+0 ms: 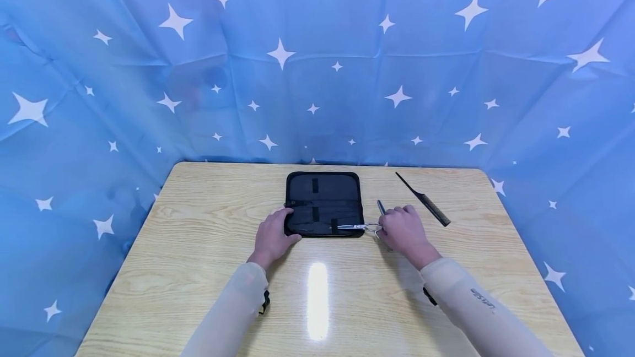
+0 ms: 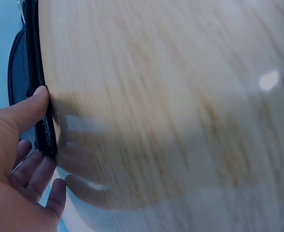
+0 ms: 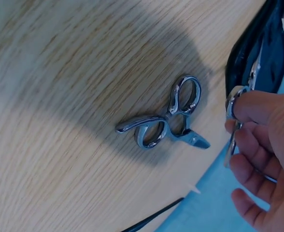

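A black zip case [image 1: 324, 189] lies open on the table, with elastic loops inside. My left hand [image 1: 274, 237] grips its near left corner, thumb at the front edge and fingers round the side; the left wrist view shows the thumb [image 2: 39, 96] against the zipped rim. My right hand [image 1: 404, 230] holds silver scissors [image 1: 353, 227] by their finger rings, at the right side of the case. Their blades lie over the case and pass under a small loop [image 1: 334, 226]. Another pair of metal scissors [image 3: 167, 118] rests on the table beside the right hand, mostly hidden in the head view.
A black tail comb [image 1: 431, 206] lies on the table to the right, beyond the right hand. The wooden table [image 1: 213, 247] ends at the back against a blue curtain [image 1: 327, 87] with white stars, which also hangs along both sides.
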`<state>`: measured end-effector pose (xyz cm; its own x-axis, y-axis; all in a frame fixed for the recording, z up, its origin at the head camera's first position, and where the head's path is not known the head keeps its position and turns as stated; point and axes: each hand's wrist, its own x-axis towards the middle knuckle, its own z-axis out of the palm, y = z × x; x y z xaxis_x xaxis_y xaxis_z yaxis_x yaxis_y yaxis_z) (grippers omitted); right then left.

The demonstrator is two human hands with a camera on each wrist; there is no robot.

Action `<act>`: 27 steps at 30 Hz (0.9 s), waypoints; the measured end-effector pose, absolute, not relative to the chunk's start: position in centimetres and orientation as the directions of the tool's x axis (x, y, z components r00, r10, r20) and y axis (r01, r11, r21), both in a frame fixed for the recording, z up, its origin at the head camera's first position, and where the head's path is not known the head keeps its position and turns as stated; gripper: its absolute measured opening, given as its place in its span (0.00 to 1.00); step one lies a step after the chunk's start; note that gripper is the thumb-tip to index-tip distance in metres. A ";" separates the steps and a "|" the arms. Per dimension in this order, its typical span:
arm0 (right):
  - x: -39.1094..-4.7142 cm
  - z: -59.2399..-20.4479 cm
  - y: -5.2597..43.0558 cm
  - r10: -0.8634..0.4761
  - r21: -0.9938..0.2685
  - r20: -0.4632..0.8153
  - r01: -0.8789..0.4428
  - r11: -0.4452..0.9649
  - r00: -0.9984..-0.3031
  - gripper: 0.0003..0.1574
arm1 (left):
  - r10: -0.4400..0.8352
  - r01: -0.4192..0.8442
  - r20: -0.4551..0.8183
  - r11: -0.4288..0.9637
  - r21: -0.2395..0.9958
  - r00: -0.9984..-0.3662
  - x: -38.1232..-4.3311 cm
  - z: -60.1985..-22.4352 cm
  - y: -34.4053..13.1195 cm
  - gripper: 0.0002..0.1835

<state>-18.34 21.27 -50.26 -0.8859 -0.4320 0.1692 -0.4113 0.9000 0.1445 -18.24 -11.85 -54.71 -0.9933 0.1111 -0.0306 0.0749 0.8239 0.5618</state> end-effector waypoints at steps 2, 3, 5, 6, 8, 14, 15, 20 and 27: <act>-18.4 -50.4 21.1 -0.434 0.148 0.179 -0.412 0.899 -0.883 0.14 | 0.107 0.071 -0.030 0.823 0.564 -0.994 -18.2 -54.8 -11.9 0.38; -18.4 -50.5 21.0 -0.435 0.147 0.182 -0.413 0.899 -0.882 0.13 | 0.106 0.073 -0.025 0.820 0.568 -0.994 -18.3 -54.8 -11.9 0.38; -18.5 -50.6 20.8 -0.437 0.144 0.186 -0.415 0.898 -0.880 0.13 | 0.104 0.074 -0.022 0.821 0.566 -0.994 -18.3 -54.9 -11.9 0.38; -18.5 -50.7 20.7 -0.437 0.141 0.183 -0.416 0.898 -0.881 0.13 | 0.105 0.078 -0.016 0.822 0.565 -0.994 -18.3 -54.9 -11.9 0.38; -18.5 -50.8 20.4 -0.442 0.137 0.179 -0.423 0.896 -0.879 0.14 | 0.106 0.082 -0.010 0.821 0.564 -0.994 -18.2 -55.0 -11.9 0.38; -18.5 -51.2 19.3 -0.458 0.118 0.201 -0.442 0.889 -0.866 0.12 | 0.117 0.090 -0.013 0.820 0.565 -0.993 -18.1 -55.1 -11.8 0.39; -18.5 -51.3 19.1 -0.460 0.112 0.204 -0.446 0.888 -0.864 0.11 | 0.118 0.090 -0.013 0.821 0.564 -0.993 -18.0 -55.1 -11.8 0.39; -18.8 -51.7 18.3 -0.454 0.095 0.185 -0.444 0.891 -0.872 0.07 | 0.113 0.084 -0.016 0.820 0.566 -0.993 -17.9 -54.9 -11.7 0.38; -18.9 -52.0 17.8 -0.447 0.098 0.211 -0.436 0.894 -0.869 0.04 | 0.111 0.079 -0.021 0.817 0.571 -0.994 -17.9 -54.7 -11.7 0.38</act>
<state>-18.94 17.84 -51.98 -0.8692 -0.4474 0.2107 -0.4365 0.8943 0.0985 -17.89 -11.72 -54.74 -0.9936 0.1109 -0.0211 0.0791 0.8172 0.5709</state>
